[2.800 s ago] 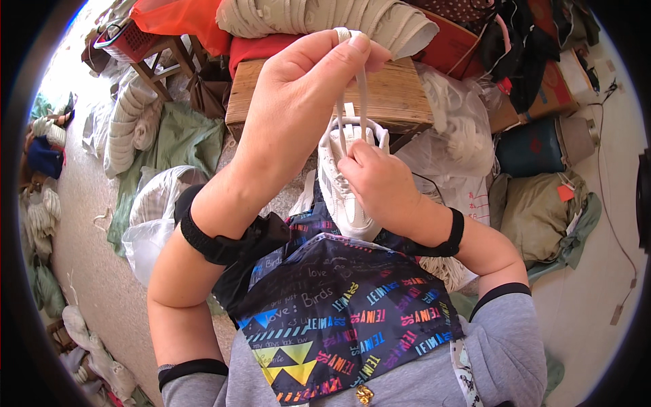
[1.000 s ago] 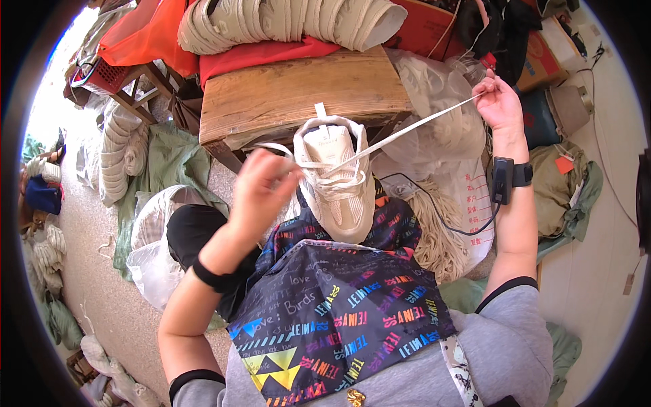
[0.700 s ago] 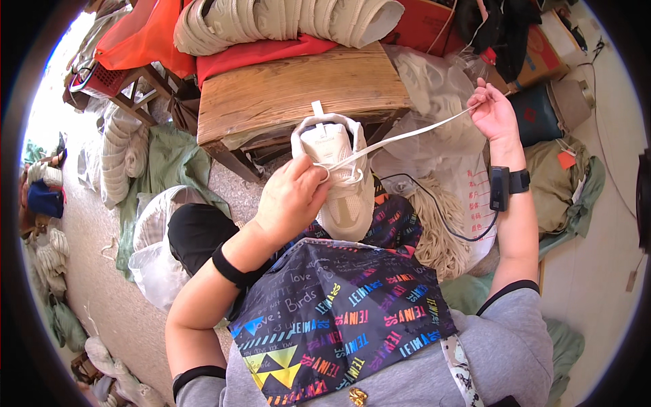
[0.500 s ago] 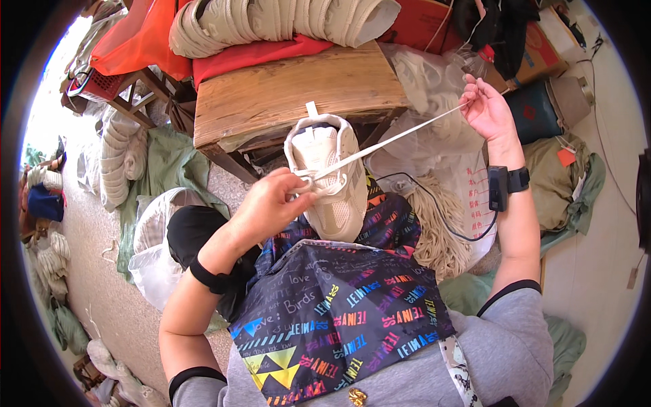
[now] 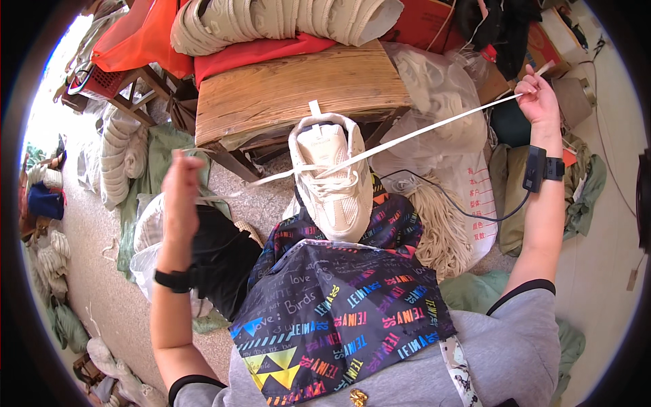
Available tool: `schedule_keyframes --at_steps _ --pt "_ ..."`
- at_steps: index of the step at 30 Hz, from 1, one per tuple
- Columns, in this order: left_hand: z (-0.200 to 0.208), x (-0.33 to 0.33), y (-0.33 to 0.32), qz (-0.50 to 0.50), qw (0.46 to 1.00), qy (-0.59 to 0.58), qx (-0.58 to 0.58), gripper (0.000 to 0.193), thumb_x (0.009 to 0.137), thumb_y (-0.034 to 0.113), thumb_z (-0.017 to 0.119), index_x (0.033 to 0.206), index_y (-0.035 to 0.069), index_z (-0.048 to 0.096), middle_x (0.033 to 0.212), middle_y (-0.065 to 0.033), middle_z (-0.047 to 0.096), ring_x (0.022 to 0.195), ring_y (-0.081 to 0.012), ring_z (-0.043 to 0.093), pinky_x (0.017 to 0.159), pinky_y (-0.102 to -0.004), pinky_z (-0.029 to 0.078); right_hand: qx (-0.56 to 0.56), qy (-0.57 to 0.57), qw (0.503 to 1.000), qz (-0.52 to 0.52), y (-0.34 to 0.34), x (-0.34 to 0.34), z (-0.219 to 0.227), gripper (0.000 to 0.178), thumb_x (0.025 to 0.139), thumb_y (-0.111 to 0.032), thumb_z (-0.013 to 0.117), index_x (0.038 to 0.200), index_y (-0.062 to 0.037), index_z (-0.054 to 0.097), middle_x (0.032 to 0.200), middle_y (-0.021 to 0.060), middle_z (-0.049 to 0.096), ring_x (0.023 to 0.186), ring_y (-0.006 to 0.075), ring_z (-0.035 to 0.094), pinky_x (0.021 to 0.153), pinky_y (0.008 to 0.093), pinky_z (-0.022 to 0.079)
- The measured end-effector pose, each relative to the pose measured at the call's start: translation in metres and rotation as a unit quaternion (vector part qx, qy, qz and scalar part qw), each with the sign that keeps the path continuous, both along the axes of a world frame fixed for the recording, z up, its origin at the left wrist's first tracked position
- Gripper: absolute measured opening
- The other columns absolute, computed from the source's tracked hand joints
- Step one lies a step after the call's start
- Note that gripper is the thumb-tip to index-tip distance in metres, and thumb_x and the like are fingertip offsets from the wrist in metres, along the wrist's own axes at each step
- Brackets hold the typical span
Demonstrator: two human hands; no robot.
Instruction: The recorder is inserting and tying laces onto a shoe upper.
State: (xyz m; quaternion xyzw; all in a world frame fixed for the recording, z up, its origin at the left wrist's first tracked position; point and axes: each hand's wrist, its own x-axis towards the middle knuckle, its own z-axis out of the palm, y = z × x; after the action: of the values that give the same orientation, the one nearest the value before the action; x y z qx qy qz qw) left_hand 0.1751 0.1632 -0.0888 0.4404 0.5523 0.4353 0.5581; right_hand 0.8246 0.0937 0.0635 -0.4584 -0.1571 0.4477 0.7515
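Note:
A cream sneaker (image 5: 333,178) rests on my lap, toe toward me, its heel end near the wooden bench. Its white shoelace (image 5: 434,128) is threaded across the tongue. One end stretches taut to the upper right, where my right hand (image 5: 540,102) is closed on it with the tip poking out past the fingers. The other end trails left of the shoe in the air. My left hand (image 5: 180,200) is raised well left of the shoe, its fingers smeared by motion. A faint strand of lace shows beside it; whether the fingers hold it is unclear.
Behind the shoe stands a wooden bench (image 5: 298,78) bearing a red cloth and a row of nested cream shoe uppers (image 5: 278,24). A bundle of laces (image 5: 444,234) lies right of my lap. A cable (image 5: 468,230) runs to my right wrist device. Plastic bags surround me.
My left hand has moved from the shoe out to the left. My right hand has gone farther right, drawing out more lace. The shoe has stayed nearly in place.

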Motion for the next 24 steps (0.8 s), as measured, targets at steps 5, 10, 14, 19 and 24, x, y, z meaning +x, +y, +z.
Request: schedule_keyframes --at_steps 5,10,14,19,24 --pt "-0.027 -0.179 0.063 0.18 0.963 -0.2 0.019 0.03 0.101 0.025 0.05 0.073 0.013 0.051 0.053 0.0071 0.028 0.044 -0.0058 0.024 0.041 -0.0246 0.02 -0.001 0.033 0.998 -0.05 -0.016 0.039 -0.01 0.022 0.103 -0.012 0.039 0.105 0.0024 0.055 0.057 -0.0024 0.032 0.042 0.0098 0.028 0.042 0.0244 0.027" --pt "-0.044 -0.308 0.072 0.258 0.895 -0.365 -0.003 0.024 0.099 0.014 0.049 0.076 0.01 0.05 0.054 0.0062 0.028 0.043 -0.0063 0.024 0.038 -0.0245 0.02 -0.029 -0.033 0.99 -0.137 -0.018 0.047 -0.013 0.02 0.101 -0.01 0.041 0.109 0.0013 0.055 0.059 -0.003 0.033 0.042 0.0084 0.028 0.041 0.024 0.027" --pt "-0.045 -0.196 0.068 0.23 0.971 -0.058 0.001 0.027 0.098 0.019 0.053 0.119 0.002 0.06 0.071 0.0055 0.044 0.054 -0.0037 0.034 0.044 -0.0202 0.026 -0.112 -0.191 0.972 -0.08 -0.023 0.002 -0.036 0.021 0.099 -0.014 0.046 0.109 -0.0019 0.059 0.062 -0.0071 0.036 0.045 0.0031 0.027 0.038 0.0215 0.023" --pt "-0.014 -0.008 0.002 0.021 0.998 0.059 0.029 0.028 0.101 0.027 0.049 0.115 0.009 0.065 0.068 0.0074 0.042 0.055 -0.0029 0.033 0.048 -0.0196 0.025 -0.187 -0.363 0.885 0.223 -0.011 -0.171 -0.072 0.025 0.099 -0.023 0.053 0.109 -0.0052 0.066 0.071 -0.0088 0.048 0.056 -0.0011 0.037 0.047 0.0156 0.03" --pt "-0.024 0.085 -0.035 -0.181 0.977 -0.059 0.095 0.024 0.105 0.02 0.045 0.106 0.002 0.06 0.087 -0.0029 0.063 0.071 -0.0078 0.056 0.064 -0.0226 0.046 -0.062 -0.507 0.769 0.384 -0.016 -0.273 -0.118 0.025 0.102 -0.024 0.048 0.097 -0.0052 0.065 0.086 -0.0014 0.062 0.074 0.0065 0.056 0.064 0.0229 0.048"
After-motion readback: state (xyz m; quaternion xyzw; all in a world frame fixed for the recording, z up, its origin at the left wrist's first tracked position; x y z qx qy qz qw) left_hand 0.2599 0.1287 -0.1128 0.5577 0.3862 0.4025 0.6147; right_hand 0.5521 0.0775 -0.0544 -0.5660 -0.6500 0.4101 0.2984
